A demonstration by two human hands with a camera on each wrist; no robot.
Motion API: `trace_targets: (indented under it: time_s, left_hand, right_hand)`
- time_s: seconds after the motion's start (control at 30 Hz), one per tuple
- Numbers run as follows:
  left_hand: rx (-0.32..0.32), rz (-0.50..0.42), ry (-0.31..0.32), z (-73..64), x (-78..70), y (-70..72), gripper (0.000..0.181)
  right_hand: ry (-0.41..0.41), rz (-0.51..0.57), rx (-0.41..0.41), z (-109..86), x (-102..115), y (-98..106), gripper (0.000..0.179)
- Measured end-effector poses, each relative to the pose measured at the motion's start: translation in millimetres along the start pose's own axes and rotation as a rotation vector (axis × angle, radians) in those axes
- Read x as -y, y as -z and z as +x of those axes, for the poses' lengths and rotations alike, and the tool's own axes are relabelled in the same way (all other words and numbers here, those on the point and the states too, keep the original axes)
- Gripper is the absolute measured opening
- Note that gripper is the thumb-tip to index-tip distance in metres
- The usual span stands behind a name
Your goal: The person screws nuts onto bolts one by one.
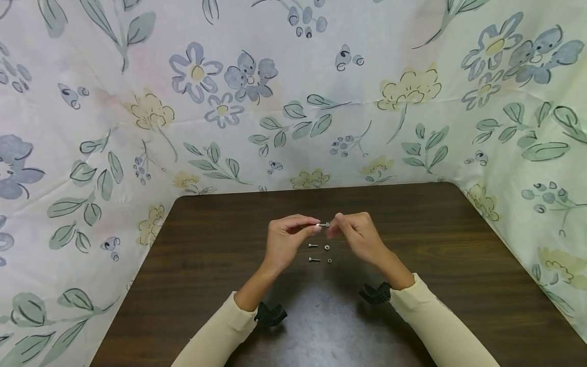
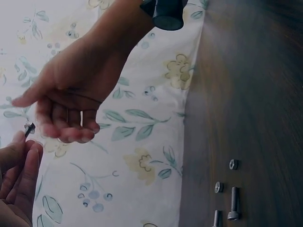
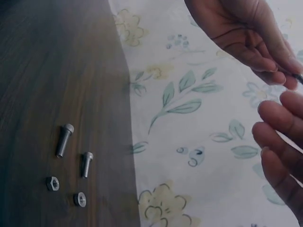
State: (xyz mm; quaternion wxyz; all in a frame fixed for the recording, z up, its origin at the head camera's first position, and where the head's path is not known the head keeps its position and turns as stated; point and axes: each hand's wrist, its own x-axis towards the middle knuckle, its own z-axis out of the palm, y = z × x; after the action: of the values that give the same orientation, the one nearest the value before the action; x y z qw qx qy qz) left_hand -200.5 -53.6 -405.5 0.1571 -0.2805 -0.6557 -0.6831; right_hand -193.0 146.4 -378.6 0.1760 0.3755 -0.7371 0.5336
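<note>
Above the dark wooden table (image 1: pixel 211 265), my hands meet around a small silver bolt (image 1: pixel 323 224). My left hand (image 1: pixel 317 227) pinches one end of it between thumb and fingertips. My right hand (image 1: pixel 331 227) pinches the other end, where a nut seems to sit on the thread. The left wrist view shows the bolt (image 2: pixel 30 127) between my left hand's fingers (image 2: pixel 19 156) and my right hand (image 2: pixel 66 109). In the right wrist view, my left hand (image 3: pixel 246 38) holds the bolt (image 3: pixel 296 75) above my right hand's curled fingers (image 3: pixel 279 123).
Two loose bolts (image 1: pixel 313 245) (image 1: pixel 314 259) lie on the table below my hands, each with a loose nut (image 1: pixel 327 247) (image 1: pixel 329 260) beside it. A floral cloth (image 1: pixel 293 102) walls in the table at the back and on both sides.
</note>
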Motion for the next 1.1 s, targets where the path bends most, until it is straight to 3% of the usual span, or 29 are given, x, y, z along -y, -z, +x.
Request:
trace_targets:
  time_s: [0.17,0.3,0.43,0.53,0.67,0.87,1.1]
  left_hand:
    - [-0.009,-0.022,0.014,0.4,0.1,2.4,0.01]
    - [-0.006,-0.031,0.023,0.4,-0.6,4.0,0.01]
    - [-0.01,-0.048,0.032,0.0,-0.5,4.5,0.01]
    - [-0.006,-0.051,0.046,-0.6,0.2,4.0,0.011]
    - [-0.008,-0.04,0.063,-1.7,0.5,3.3,0.011]
    - [-0.002,-0.048,0.045,-2.3,0.3,2.5,0.009]
    - [0.006,-0.022,0.003,-0.9,-0.8,1.4,0.008]
  right_hand:
    - [0.0,-0.024,-0.006,-3.5,-18.8,3.8,0.013]
    - [0.049,-0.078,-0.016,-1.8,-14.4,4.1,0.037]
    - [0.083,-0.092,-0.034,0.2,-9.7,1.3,0.033]
    - [0.107,-0.095,-0.047,-3.6,-26.2,0.0,0.03]
    - [0.115,-0.089,-0.041,-6.0,-32.1,-0.1,0.028]
    - [0.098,-0.09,-0.028,-6.9,-29.6,-2.1,0.023]
    - [0.083,-0.046,-0.013,-0.8,-8.5,-4.7,0.024]
